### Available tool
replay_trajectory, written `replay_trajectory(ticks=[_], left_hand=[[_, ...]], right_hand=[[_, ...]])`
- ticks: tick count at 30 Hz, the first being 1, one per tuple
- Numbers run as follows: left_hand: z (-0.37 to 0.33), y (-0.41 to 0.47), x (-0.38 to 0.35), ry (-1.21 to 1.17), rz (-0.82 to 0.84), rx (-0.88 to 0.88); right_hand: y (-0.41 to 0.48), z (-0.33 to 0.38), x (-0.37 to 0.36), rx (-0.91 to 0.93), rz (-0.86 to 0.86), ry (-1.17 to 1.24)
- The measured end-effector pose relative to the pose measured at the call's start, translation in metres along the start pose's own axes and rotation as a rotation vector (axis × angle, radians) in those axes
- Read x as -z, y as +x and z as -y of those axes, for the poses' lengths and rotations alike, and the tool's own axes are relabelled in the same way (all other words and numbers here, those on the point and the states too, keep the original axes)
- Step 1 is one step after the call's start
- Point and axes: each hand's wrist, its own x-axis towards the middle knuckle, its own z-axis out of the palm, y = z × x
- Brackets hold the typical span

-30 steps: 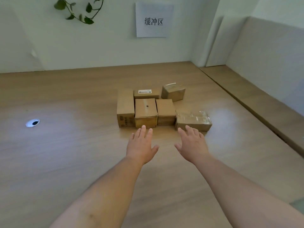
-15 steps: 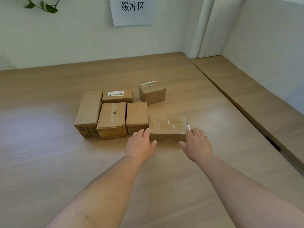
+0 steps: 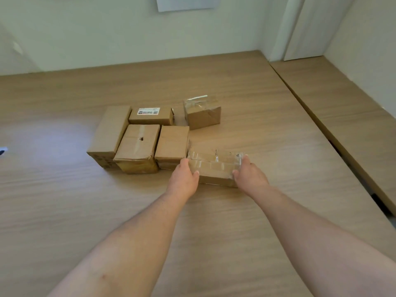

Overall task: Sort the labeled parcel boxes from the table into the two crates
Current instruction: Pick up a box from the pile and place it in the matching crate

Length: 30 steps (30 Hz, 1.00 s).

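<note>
Several brown cardboard parcel boxes lie grouped on the wooden table (image 3: 64, 211). Nearest to me is a flat box wrapped in shiny clear tape (image 3: 215, 167). My left hand (image 3: 185, 175) grips its left end and my right hand (image 3: 249, 173) grips its right end, fingers curled over the edges. The box rests on the table. To its left sit a plain box (image 3: 172, 144), a dented box with a small hole (image 3: 138, 146) and a long box (image 3: 110, 130). Behind them are a box with a white label (image 3: 151, 115) and a taped box (image 3: 202, 111). No crate is in view.
A second wooden surface (image 3: 342, 108) adjoins on the right across a dark gap. White walls close the back and right, with a paper sheet (image 3: 186, 3) pinned up at the top. A small dark-and-white object (image 3: 2, 151) shows at the left edge.
Both hands moved forward from open and hovering above the table to gripping the two ends of the taped flat box. My view shifted right and down.
</note>
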Motion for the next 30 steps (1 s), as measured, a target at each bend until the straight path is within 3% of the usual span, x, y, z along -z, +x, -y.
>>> replay_trajectory(ticks=[7,15,22,30], left_hand=[[0.008,-0.005,0.004,0.053,0.045,0.133],[0.037,-0.043,0.027,0.051,0.223,0.191],[0.081,-0.085,0.051,-0.142,0.133,0.194],[0.158,-0.149,0.103,-0.264,0.009,0.302]], right_hand=[[-0.009,0.001,0.001,-0.088,0.041,0.114],[-0.053,0.017,-0.006,-0.084,0.192,-0.013],[-0.107,0.048,-0.022,-0.027,0.256,-0.043],[-0.175,0.105,-0.065,0.114,0.202,0.032]])
